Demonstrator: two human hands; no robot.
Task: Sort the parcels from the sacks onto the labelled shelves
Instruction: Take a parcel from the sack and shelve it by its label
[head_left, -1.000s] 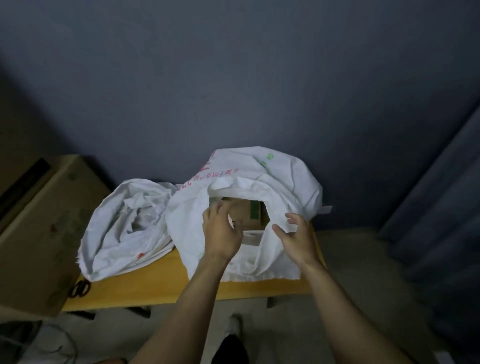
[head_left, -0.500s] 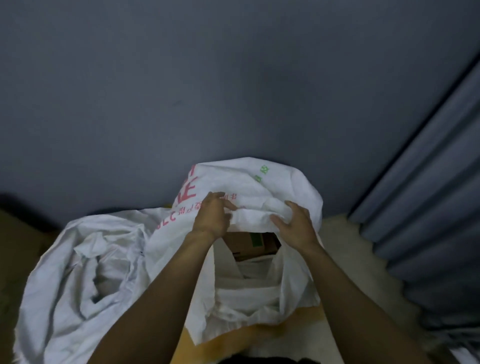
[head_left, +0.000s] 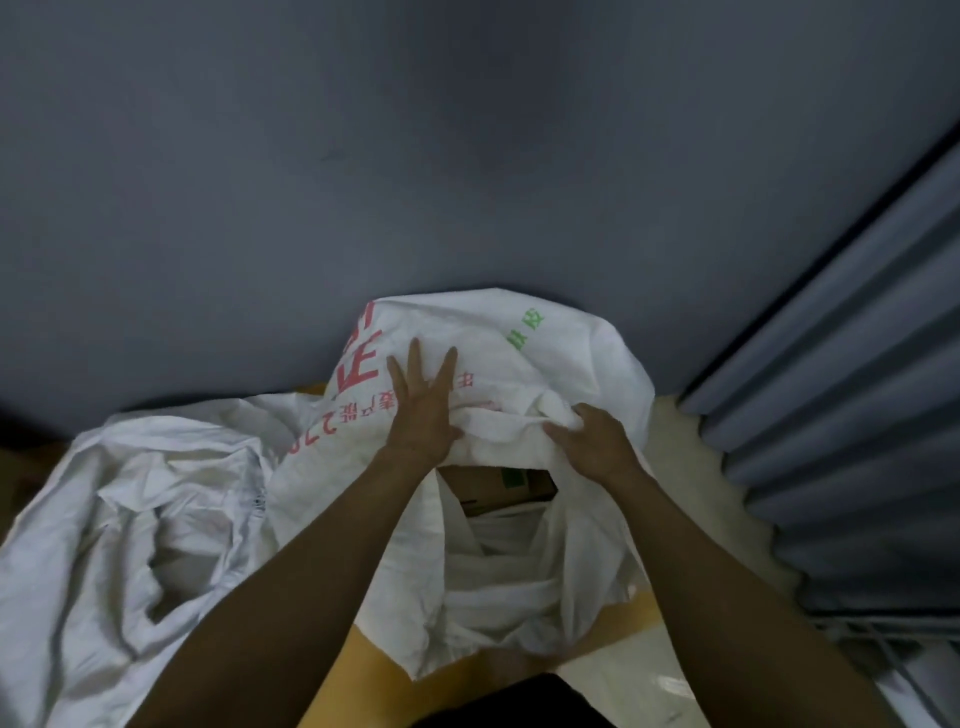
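Fabric of the printed sack (head_left: 582, 358) bunches in the gripping right hand (head_left: 595, 444). The left hand (head_left: 423, 415) presses flat on it, fingers spread.

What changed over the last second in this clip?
The left hand let go of the rim of the white woven sack with red print and now lies flat on its top, fingers straight. The right hand still grips the rim. The brown cardboard box stays inside.
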